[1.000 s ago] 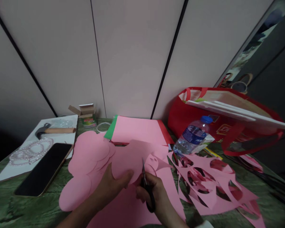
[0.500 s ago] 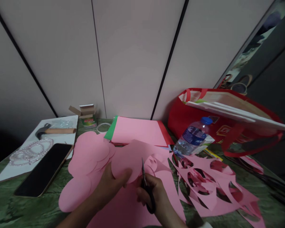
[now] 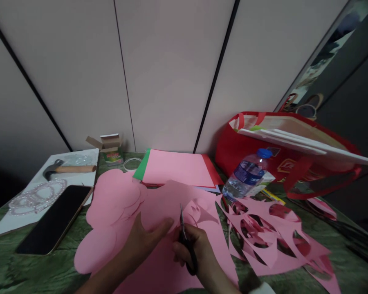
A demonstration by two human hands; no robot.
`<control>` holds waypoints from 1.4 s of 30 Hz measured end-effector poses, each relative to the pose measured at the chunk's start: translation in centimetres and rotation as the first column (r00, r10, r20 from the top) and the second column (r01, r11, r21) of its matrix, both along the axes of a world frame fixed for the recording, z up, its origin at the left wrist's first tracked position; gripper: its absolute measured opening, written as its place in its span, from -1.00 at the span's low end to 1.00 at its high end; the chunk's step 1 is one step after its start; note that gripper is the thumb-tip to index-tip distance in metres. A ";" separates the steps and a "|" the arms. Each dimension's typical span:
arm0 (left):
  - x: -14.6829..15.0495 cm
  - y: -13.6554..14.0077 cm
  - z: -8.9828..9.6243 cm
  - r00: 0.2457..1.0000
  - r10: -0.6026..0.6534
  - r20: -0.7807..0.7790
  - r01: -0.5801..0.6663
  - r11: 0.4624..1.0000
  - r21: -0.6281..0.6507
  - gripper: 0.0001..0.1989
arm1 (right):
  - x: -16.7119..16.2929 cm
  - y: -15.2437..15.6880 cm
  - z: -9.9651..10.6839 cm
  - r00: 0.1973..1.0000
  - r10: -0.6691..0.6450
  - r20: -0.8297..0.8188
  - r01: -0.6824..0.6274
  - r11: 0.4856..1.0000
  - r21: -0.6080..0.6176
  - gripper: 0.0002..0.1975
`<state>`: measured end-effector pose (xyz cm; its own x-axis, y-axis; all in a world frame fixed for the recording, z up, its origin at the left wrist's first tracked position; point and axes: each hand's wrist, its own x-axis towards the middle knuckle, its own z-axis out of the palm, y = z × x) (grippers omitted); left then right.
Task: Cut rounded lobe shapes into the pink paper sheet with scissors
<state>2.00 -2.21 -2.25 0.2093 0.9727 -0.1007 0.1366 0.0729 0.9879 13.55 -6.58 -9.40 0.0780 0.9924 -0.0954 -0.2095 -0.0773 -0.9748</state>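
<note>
My left hand (image 3: 144,239) pinches a piece of pink paper (image 3: 159,208) between thumb and fingers, its edge rounded. My right hand (image 3: 198,247) grips black-handled scissors (image 3: 189,251), their blades pointing up and away from me at the right edge of that paper. Under both hands lies a large sheet of pink paper (image 3: 168,271). Several pink paper ovals (image 3: 95,250) overlap in a pile left of my left hand. Pink offcuts with curved holes (image 3: 272,257) are heaped to the right of my right hand.
A phone (image 3: 55,220), a hammer (image 3: 70,168) and a beaded string (image 3: 38,196) lie at left. Behind stand a small open box (image 3: 112,155) and stacked coloured paper (image 3: 178,167). A water bottle (image 3: 247,173) leans near a red bag (image 3: 233,147) at right.
The view has shifted slightly. My left thumb now lies straighter along the paper, while the scissors stay at its right edge in my right hand.
</note>
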 end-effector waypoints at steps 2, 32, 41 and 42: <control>-0.1 0.1 -0.3 1.000 -0.012 -0.005 0.012 1.000 -0.011 -0.74 | 0.1 0.1 -0.1 1.000 0.004 0.008 -0.004 1.000 0.000 -0.78; -0.4 0.2 -0.9 0.996 -0.056 -0.069 0.054 0.998 -0.029 -0.69 | 1.0 0.3 -0.9 0.984 0.018 0.177 -0.028 0.998 0.055 -0.79; -0.7 0.4 -1.4 0.996 -0.048 -0.074 0.048 0.999 0.001 -0.63 | 0.6 0.1 -0.5 0.982 -0.022 0.185 0.018 1.000 0.023 -0.79; -0.7 0.4 -1.4 0.997 -0.041 -0.070 0.040 0.999 -0.006 -0.61 | 0.6 0.2 -0.5 0.981 -0.020 0.191 0.016 1.000 0.021 -0.79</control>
<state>1.30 -1.83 -3.67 0.2409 0.9631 -0.1204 0.2083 0.0699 0.9756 14.18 -6.43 -9.87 0.1105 0.9922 -0.0574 -0.0199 -0.0556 -0.9983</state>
